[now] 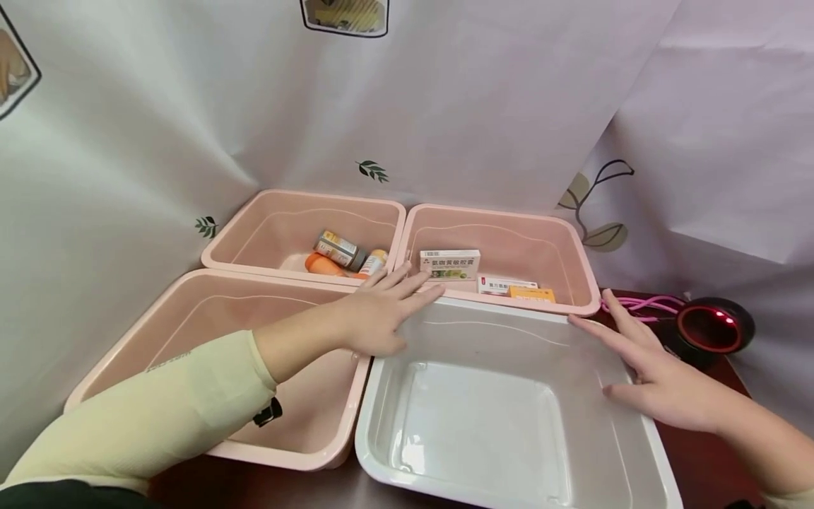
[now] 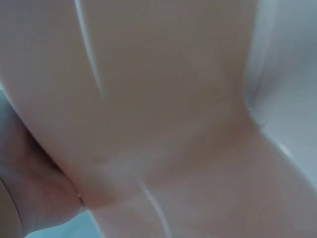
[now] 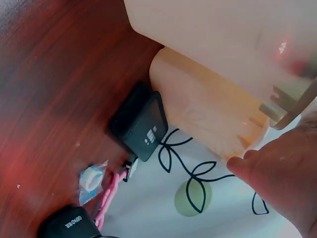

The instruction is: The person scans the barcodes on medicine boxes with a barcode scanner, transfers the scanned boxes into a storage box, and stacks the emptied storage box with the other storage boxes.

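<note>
My left hand (image 1: 378,318), fingers spread and straight, lies over the meeting rims of the bins, close to the far left corner of the pale grey bin (image 1: 483,424). My right hand (image 1: 661,382) reaches across that bin's right rim with its fingers extended, the thumb hanging over the inside. Neither hand holds anything. In the left wrist view, part of the left hand (image 2: 37,188) shows beside a pink wall. The right wrist view catches the right hand (image 3: 282,173) beside the outer walls of the bins; most of its fingers are hidden there.
A pink bin (image 1: 302,463) stands front left. Behind, one pink bin (image 1: 331,196) holds bottles (image 1: 337,247); another (image 1: 496,213) holds a white medicine box (image 1: 448,263) and smaller boxes (image 1: 533,294). A black round device (image 1: 712,329) and pink cable (image 3: 106,203) are at the right.
</note>
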`<state>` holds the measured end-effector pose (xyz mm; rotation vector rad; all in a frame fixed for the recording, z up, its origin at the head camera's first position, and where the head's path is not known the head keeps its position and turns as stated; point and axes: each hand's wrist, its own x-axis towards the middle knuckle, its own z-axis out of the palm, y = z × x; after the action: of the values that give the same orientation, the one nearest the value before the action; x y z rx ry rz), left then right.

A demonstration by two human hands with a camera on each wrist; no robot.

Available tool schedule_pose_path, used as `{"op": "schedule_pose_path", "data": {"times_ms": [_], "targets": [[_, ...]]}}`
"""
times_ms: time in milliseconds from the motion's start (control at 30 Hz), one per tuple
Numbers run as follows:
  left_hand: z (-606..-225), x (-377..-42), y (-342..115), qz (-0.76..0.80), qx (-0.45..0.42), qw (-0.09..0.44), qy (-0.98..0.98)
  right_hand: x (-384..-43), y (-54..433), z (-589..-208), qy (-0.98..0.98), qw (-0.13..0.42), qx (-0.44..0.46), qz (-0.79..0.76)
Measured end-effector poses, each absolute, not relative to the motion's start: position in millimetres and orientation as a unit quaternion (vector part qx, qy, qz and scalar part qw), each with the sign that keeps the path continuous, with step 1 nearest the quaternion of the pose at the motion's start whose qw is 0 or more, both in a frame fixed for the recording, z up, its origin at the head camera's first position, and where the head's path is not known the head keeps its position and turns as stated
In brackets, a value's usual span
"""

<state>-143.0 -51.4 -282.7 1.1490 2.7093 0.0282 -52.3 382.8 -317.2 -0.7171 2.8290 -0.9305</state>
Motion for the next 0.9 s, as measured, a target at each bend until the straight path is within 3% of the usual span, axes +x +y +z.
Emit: {"op": "schedule_pose_path", "data": {"times_ms": [267, 400, 633, 900], "targets": [[-271.9, -139.8, -43.7, 0.012, 0.369, 0.14, 0.919, -48.1, 389.7, -308.6, 0.918, 0.028, -0.288, -0.269], [-257.7, -138.3, -36.4, 0.015, 0.357, 0.131, 0.925, -45.2, 397.4, -289.5, 0.921, 0.001, -0.306, -0.241], [-199.8, -141.3, -24.5, -0.005, 0.329, 0.079, 0.941, -58.6, 411.6, -235.8, 0.895, -0.075, -0.385, -0.214], [-137.1, -147.0, -33.6, 0.005, 0.288, 0.086, 0.954, -74.2, 413.2, -192.8, 0.883, -0.056, -0.408, -0.225]]}}
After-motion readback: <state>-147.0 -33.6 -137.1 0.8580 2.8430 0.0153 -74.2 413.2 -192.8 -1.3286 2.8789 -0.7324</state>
